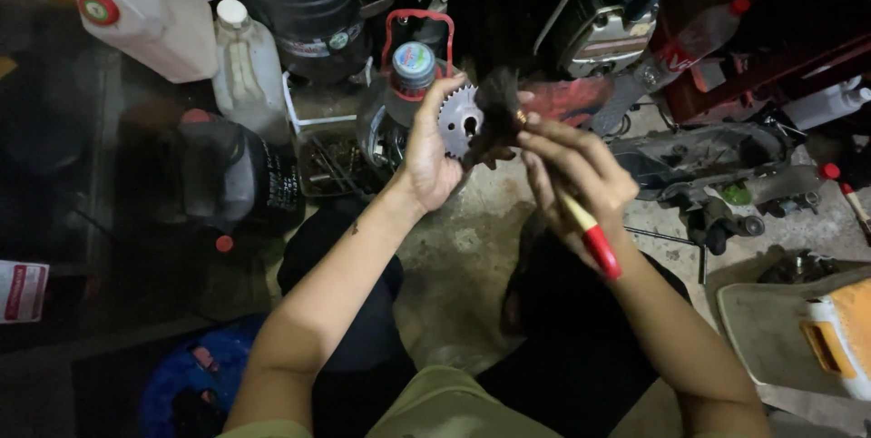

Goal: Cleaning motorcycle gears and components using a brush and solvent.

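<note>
My left hand [428, 155] holds up a small toothed metal sprocket [459, 120] with a keyhole-shaped opening in its middle. My right hand [573, 168] grips a paintbrush [590, 229] with a pale handle and red end. The brush's dark bristles [497, 107] rest against the sprocket's right side. Both hands are raised above my knees, over a stained concrete floor [467, 247].
Around me stand a white jug [145, 7], a slim white bottle [247, 61], a dark oil bottle [231, 170], a clear bottle with blue cap [408, 75] and an engine [599, 20]. A grey engine cover [699, 157] lies right, an orange-white case [839, 334] near right.
</note>
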